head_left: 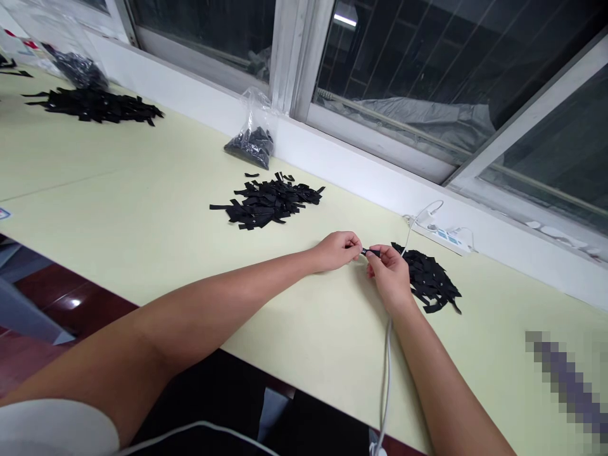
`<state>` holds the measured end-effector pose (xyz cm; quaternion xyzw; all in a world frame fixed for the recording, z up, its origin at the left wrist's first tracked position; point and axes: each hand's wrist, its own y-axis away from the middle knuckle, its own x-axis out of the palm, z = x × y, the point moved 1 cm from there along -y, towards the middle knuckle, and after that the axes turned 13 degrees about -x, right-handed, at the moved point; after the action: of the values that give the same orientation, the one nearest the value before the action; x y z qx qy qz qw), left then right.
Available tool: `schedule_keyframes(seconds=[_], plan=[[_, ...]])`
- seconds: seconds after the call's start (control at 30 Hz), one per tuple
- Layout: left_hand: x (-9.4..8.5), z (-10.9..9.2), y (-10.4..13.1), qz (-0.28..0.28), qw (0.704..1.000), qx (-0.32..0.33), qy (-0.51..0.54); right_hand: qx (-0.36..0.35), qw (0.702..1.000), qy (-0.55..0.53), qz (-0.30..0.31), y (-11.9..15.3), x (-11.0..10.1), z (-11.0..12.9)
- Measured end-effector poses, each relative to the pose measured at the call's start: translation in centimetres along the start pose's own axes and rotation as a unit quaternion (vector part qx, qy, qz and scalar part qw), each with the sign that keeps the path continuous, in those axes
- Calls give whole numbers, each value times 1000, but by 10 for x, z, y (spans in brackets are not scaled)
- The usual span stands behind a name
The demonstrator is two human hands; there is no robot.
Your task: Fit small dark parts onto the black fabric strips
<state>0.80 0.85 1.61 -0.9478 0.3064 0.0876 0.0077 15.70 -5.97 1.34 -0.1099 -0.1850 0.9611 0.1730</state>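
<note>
A: Going left to right: a far pile of black strips, a clear bag of dark parts, a middle pile, then the left hand and right hand, both pinched narrow on one small black piece held just above the pale surface.

B: What could go wrong?

A: I'd judge the piece could slip, since only the fingertips hold it. The white cable runs under the right wrist and could snag. The near pile lies just beside that hand and could scatter.

B: Anything unclear?

A: The piece is mostly hidden by fingers, so I cannot tell its shape. The far pile is cut off at the left edge, and a blurred patch covers the lower right.
</note>
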Motion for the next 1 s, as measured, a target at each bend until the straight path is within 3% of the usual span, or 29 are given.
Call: schedule_keyframes(seconds=[0.3,0.7,1.0], plan=[[0,0,-1,4,999,38,-12,-21,1000,23,-2,-1,-1,0],[1,-5,0,22,999,27,35,-41,998,36,17,0,-2,0],[1,-1,-1,24,997,57,50,-52,997,52,28,0,-3,0]])
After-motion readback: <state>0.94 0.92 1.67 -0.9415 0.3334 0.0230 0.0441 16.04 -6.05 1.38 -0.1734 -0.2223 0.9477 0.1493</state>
